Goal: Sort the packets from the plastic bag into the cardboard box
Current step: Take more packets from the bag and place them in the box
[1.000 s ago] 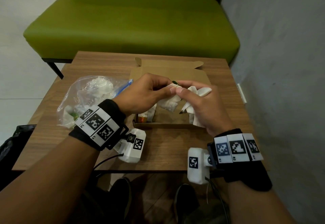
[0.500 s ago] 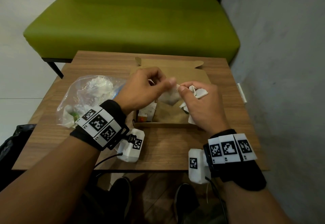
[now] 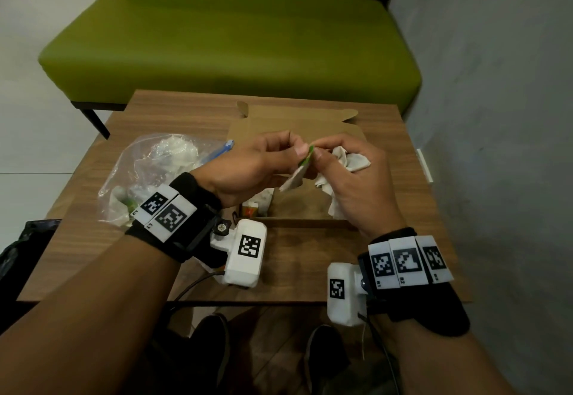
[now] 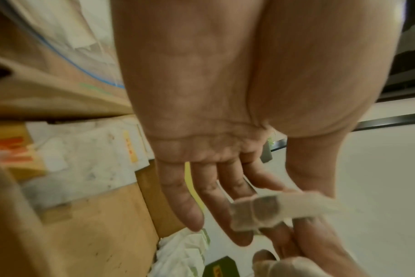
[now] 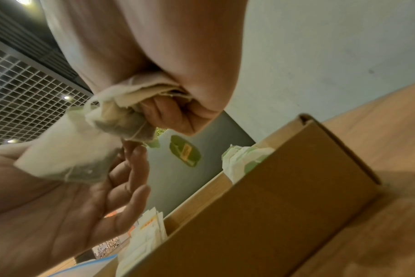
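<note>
Both hands hover over the open cardboard box (image 3: 307,223). My left hand (image 3: 298,153) pinches one white tea-bag packet (image 3: 293,179) by its green tag between thumb and forefinger; the bag hangs below it (image 4: 261,211). My right hand (image 3: 322,155) grips a crumpled bunch of white packets (image 3: 352,161) in its curled fingers (image 5: 130,97), its thumb against the same green tag. More packets (image 3: 256,206) stand in the box's left part. The clear plastic bag (image 3: 148,174), with packets inside, lies left of the box.
The box sits on a small wooden table (image 3: 294,264), its lid (image 3: 294,118) folded back. A green bench (image 3: 229,47) stands behind the table and a grey wall (image 3: 496,115) runs along the right. A black bag (image 3: 18,249) lies at the lower left.
The single packet between my hands has swung down under my left thumb, its green tag now showing at the fingertips. Both hands stay over the box.
</note>
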`<state>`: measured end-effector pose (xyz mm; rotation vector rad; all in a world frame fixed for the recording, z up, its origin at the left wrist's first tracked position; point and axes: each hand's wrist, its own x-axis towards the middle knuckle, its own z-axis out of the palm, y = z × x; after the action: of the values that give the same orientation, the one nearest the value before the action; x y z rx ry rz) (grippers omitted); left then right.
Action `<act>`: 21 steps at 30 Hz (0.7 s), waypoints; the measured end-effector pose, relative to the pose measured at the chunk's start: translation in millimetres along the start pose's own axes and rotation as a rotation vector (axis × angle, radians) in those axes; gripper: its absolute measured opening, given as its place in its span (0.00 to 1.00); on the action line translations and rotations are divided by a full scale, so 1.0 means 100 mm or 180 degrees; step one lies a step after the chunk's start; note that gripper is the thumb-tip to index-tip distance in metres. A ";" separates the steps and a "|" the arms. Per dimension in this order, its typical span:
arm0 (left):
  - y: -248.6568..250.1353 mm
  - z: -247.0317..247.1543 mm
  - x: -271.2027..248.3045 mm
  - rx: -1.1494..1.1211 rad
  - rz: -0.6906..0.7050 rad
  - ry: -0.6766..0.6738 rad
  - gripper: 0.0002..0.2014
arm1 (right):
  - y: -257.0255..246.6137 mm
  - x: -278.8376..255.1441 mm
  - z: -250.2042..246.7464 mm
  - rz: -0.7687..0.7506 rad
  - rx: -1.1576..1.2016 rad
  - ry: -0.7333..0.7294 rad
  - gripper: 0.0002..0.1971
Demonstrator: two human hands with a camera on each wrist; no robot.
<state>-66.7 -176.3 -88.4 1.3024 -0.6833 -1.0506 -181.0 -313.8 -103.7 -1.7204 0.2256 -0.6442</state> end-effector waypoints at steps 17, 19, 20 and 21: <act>-0.07 0.36 0.21 0.1411 0.0097 0.0801 0.06 | -0.09 -0.05 -0.38 0.1204 0.0537 0.0867 0.04; -0.11 0.42 0.26 0.1470 0.0010 0.0732 0.06 | -0.11 -0.06 -0.40 0.1229 0.0629 0.0871 0.04; -0.13 0.45 0.28 0.1560 -0.0044 0.0685 0.07 | -0.12 -0.06 -0.42 0.1226 0.0687 0.0886 0.04; -0.16 0.48 0.31 0.1677 -0.0107 0.0629 0.07 | -0.12 -0.06 -0.43 0.1216 0.0745 0.0914 0.04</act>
<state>-100.7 -224.1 -100.0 1.8491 -0.8197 -0.7763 -211.4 -343.9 -88.7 -1.3096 0.6389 -0.6035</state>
